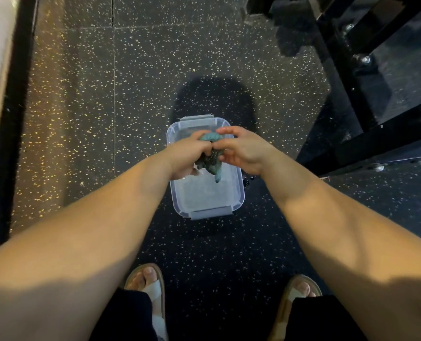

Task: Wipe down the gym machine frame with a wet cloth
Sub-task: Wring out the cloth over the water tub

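A bunched, wet teal cloth [212,153] is held between both hands above a clear plastic tub [239,193] on the floor. My left hand [187,156] grips the cloth's left side, and my right hand [241,148] grips its right side. A twisted end of the cloth hangs down toward the tub. The tub holds what looks like water. The black gym machine frame [367,99] stands at the upper right, apart from my hands.
The floor is dark speckled rubber tile [106,107]. A black-edged wall base [5,94] runs along the left. My sandalled feet [150,286] stand just behind the tub. Bolted black bars of the machine reach toward the tub's right side.
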